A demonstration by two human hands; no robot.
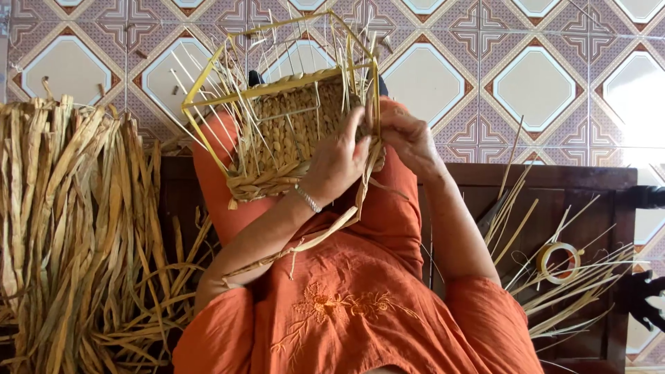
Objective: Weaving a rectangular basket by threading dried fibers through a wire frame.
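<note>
orange embroidered clothing [360, 305], silver bracelet [307, 199], left wrist

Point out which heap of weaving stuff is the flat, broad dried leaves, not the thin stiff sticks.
The big heap at the picture's left: wide, flat, tan strips hanging in a thick bundle. The heap at the right is thin pale sticks fanned out around a tape roll.

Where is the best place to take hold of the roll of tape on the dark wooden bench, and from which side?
Grip the round roll of tape across its outer rim, coming from above. It seems to lie flat with its open centre facing up, so opposite edges are exposed. Thin pale straw stalks lie close on its right and below, so the upper left looks freer.
</note>
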